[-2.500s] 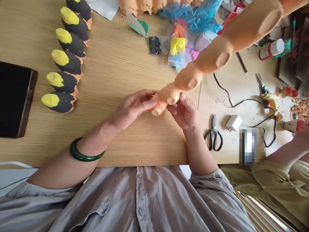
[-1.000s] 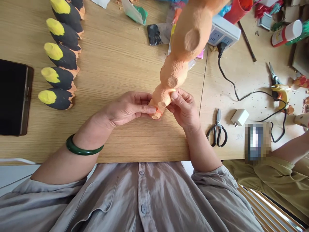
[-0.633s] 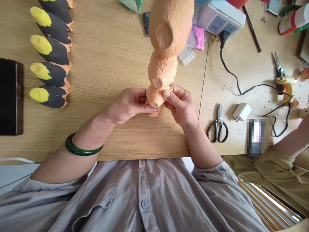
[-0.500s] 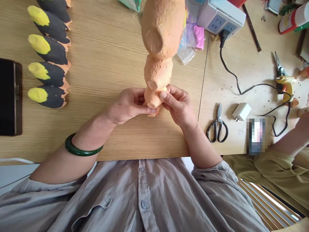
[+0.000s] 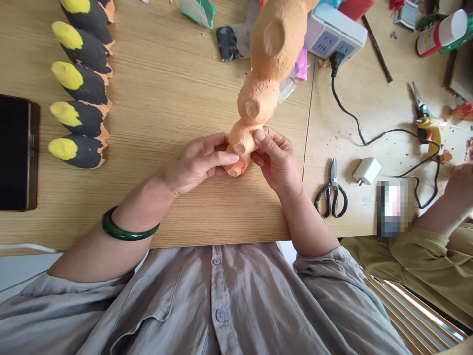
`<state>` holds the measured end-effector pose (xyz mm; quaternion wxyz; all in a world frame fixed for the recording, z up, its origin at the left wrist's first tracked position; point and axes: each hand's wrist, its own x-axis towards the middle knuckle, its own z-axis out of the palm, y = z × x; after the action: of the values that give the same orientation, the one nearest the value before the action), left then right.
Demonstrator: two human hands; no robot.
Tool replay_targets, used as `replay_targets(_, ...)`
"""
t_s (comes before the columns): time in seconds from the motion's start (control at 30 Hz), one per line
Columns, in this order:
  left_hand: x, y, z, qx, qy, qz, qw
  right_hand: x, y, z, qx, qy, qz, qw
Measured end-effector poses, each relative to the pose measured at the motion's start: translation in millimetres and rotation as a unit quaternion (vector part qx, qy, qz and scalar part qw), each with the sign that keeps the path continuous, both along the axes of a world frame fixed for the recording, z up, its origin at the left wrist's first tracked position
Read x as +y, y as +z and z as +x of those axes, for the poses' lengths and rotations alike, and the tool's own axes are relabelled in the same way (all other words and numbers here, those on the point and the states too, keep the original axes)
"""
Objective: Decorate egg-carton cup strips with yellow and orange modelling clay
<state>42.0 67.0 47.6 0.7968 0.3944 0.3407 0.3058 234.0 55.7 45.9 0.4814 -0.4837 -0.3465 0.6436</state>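
Observation:
A long, knobbly orange piece made of joined rounded lumps (image 5: 257, 101), clay-like on its surface, rises from between my hands and runs out of the top of the view. My left hand (image 5: 201, 165) is closed around its narrow near end, the thumb lying on the smallest lumps. From the other side my right hand (image 5: 277, 158) pinches the same end between thumb and fingers. A bit of yellow shows beside the right thumb. The fingers behind the piece are partly hidden.
Several black pieces with yellow tips (image 5: 83, 116) line the left, near a phone (image 5: 16, 153). On the right lie scissors (image 5: 332, 190), a white charger (image 5: 367, 171), a power strip (image 5: 336, 34) with its cord, pliers (image 5: 421, 103) and a glue gun (image 5: 430, 130). A co-worker's arm (image 5: 447, 202) rests there.
The orange piece has tilted, its far end swinging right and uncovering a black packet behind it. My left thumb now lies higher on the lumps. The view has shifted slightly.

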Motion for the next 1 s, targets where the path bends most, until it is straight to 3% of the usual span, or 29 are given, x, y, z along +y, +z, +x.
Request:
replay_targets(0.4,-1,-11.7,-2,0.038,-0.04,0.034,0.998,-6,6.9,-9,-0.011,0.027,-0.058,0.998)
replay_targets(0.73,-8,-11.3,5,0.148,-0.009,0.094,0.985,-8,6.1,-12,0.033,0.029,-0.018,0.999)
replay_targets(1.0,-8,-17.1,4,0.047,-0.01,0.056,0.997,-5,7.2,-9,0.049,-0.016,-0.026,0.998)
